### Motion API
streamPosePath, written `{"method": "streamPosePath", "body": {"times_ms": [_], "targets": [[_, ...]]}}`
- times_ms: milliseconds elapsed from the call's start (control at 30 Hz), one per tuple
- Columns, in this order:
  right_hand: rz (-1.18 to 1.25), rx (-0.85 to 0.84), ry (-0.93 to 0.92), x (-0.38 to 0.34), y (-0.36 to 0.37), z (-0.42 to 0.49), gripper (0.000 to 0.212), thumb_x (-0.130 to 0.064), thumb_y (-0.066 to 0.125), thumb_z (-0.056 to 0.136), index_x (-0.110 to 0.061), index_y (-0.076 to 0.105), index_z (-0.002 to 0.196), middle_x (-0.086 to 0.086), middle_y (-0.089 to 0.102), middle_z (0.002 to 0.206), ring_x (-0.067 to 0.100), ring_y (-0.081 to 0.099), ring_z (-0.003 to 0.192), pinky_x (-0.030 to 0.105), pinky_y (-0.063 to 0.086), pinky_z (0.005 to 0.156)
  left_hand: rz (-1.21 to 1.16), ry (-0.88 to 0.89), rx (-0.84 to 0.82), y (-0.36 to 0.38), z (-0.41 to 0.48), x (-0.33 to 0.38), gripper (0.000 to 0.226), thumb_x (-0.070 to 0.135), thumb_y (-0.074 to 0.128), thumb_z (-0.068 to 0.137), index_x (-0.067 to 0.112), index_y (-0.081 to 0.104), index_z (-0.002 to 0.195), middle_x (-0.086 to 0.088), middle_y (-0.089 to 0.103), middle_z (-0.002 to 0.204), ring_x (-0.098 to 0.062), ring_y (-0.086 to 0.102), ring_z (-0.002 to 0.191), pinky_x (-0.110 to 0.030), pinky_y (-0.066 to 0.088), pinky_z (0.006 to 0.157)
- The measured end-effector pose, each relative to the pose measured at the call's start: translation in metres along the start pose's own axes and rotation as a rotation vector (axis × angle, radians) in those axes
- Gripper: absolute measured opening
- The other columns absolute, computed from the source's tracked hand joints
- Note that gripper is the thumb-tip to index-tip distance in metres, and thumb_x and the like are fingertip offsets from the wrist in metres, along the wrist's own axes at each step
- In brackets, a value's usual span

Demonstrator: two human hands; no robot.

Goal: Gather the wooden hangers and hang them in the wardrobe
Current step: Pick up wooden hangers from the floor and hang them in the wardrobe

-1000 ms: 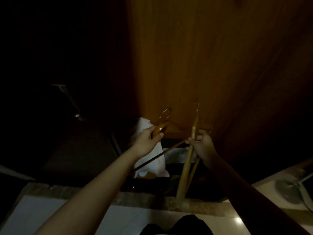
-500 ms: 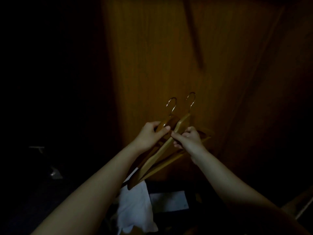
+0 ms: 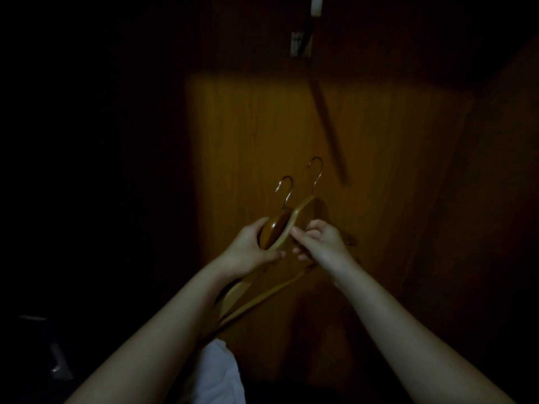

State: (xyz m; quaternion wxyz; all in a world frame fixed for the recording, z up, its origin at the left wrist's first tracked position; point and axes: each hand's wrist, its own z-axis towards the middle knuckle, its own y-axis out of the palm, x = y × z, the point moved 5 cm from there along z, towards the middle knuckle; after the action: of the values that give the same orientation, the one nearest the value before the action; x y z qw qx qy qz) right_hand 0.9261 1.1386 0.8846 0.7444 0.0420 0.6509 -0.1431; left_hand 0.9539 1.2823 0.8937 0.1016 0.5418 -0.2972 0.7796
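Observation:
In dim light I hold two wooden hangers with metal hooks side by side in front of the wardrobe's wooden back panel (image 3: 262, 126). My left hand (image 3: 250, 249) grips the darker wooden hanger (image 3: 274, 228) just below its hook. My right hand (image 3: 320, 240) pinches the lighter wooden hanger (image 3: 303, 212) near its neck; its long arm slants down to the lower left, under my left wrist. Both hooks point up and curl left. A rail (image 3: 306, 27) shows faintly at the top of the wardrobe.
A white cloth (image 3: 218, 374) lies low between my forearms. The wardrobe's right side wall (image 3: 466, 199) closes in at the right. The left side is too dark to read, apart from a faint pale shape (image 3: 58, 363).
My view has tilted up, away from the floor and into the wardrobe. The two hangers came together, turned hooks-up, and both hands rose with them.

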Motion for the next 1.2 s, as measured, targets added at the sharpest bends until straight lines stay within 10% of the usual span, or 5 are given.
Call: {"method": "streamPosePath", "body": {"times_ms": [133, 300, 667, 1000, 1200], "targets": [[-0.336, 0.229, -0.276, -0.022, -0.028, 0.019, 0.037, -0.022, 0.07, 0.079, -0.02, 0.052, 0.112, 0.002, 0.052, 0.108, 0.019, 0.051, 0.103, 0.031, 0.047, 0.084, 0.056, -0.002, 0.068, -0.026, -0.002, 0.013, 0.056, 0.001, 0.067, 0.078, 0.023, 0.044, 0.124, 0.008, 0.052, 0.102, -0.01, 0.06, 0.087, -0.014, 0.055, 0.063], [-0.557, 0.026, -0.525, -0.056, -0.008, 0.034, 0.089, -0.024, 0.069, 0.081, -0.036, 0.009, 0.146, 0.0, 0.02, 0.154, 0.023, 0.024, 0.139, 0.049, 0.021, 0.114, 0.053, 0.015, 0.108, -0.046, -0.009, 0.024, 0.057, 0.001, 0.067, 0.078, 0.016, 0.045, 0.128, 0.004, 0.054, 0.098, -0.006, 0.063, 0.076, -0.014, 0.052, 0.059], [-0.548, -0.069, -0.751, -0.082, -0.017, 0.071, 0.072, -0.008, 0.06, 0.087, -0.027, 0.025, 0.146, -0.002, 0.04, 0.114, 0.009, 0.042, 0.106, 0.024, 0.039, 0.091, 0.43, 0.007, 0.364, -0.074, 0.006, 0.055, 0.005, 0.025, 0.053, 0.091, 0.027, 0.057, 0.094, 0.007, 0.063, 0.084, 0.003, 0.063, 0.07, -0.018, 0.049, 0.065], [-0.521, -0.03, -0.652, -0.075, -0.039, 0.094, 0.073, -0.005, 0.061, 0.086, -0.026, 0.025, 0.146, 0.007, 0.043, 0.12, 0.013, 0.042, 0.107, 0.021, 0.034, 0.088, 0.337, 0.073, 1.009, -0.092, -0.032, 0.042, 0.044, 0.023, 0.05, 0.093, 0.029, 0.039, 0.134, 0.016, 0.057, 0.102, -0.014, 0.064, 0.098, -0.045, 0.053, 0.09], [-0.489, 0.16, -0.67, -0.112, -0.052, 0.114, 0.07, -0.006, 0.061, 0.086, -0.022, 0.028, 0.145, 0.013, 0.043, 0.127, 0.026, 0.045, 0.119, 0.031, 0.036, 0.099, 0.394, 0.143, 1.225, -0.097, -0.033, 0.071, 0.064, 0.014, 0.048, 0.093, 0.037, 0.017, 0.145, 0.014, 0.047, 0.117, -0.01, 0.057, 0.097, -0.036, 0.052, 0.085]]}}
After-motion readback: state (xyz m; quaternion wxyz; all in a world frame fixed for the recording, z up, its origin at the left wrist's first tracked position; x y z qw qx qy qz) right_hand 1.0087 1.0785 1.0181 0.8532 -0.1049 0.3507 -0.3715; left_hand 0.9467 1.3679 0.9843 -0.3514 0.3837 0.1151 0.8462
